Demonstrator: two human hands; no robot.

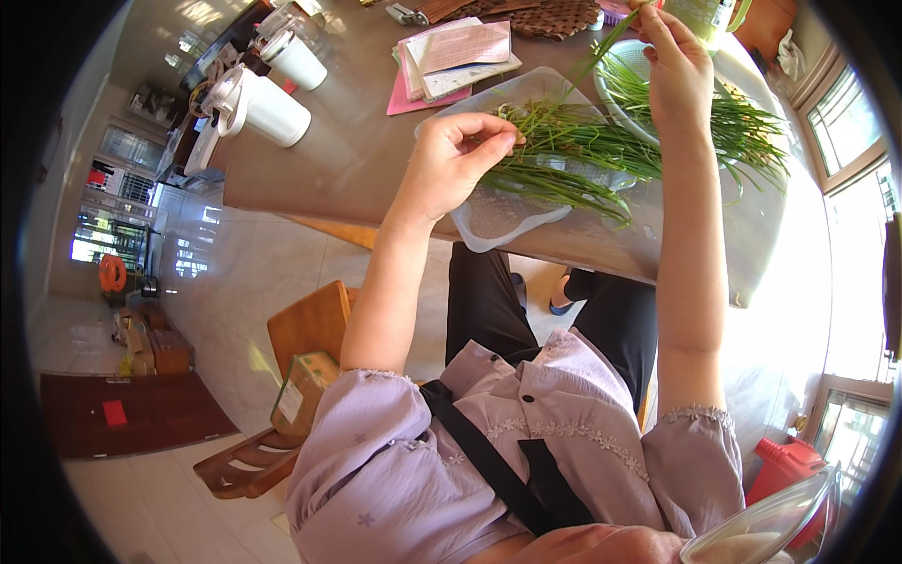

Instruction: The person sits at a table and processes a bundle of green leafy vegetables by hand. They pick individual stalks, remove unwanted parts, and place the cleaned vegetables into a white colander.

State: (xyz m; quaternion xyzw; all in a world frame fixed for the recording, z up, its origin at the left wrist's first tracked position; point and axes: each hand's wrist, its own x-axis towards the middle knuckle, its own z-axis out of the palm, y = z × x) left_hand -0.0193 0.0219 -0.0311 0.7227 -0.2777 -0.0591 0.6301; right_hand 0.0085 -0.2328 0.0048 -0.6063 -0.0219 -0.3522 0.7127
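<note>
My left hand (461,158) is over the near left side of a translucent plastic basket (486,222) on the table. Its thumb and fingertips pinch a small brownish bit of stem. Up at the top right, my right hand (676,70) grips a few long green blades (599,53) that slant down towards the basket. A loose pile of garlic chives or similar greens (585,144) lies across the basket, some hanging over its right side. Behind my right forearm, a round white colander (638,53) holds more green blades (747,127), partly hidden by the arm.
Papers and notebooks (465,53) lie beyond the basket, near a brown woven mat (542,14). A white jug (264,106) and white tumbler (296,60) stand at left. A green pitcher (705,17) is at top right. A wooden chair (310,317) with a box (306,391) stands left.
</note>
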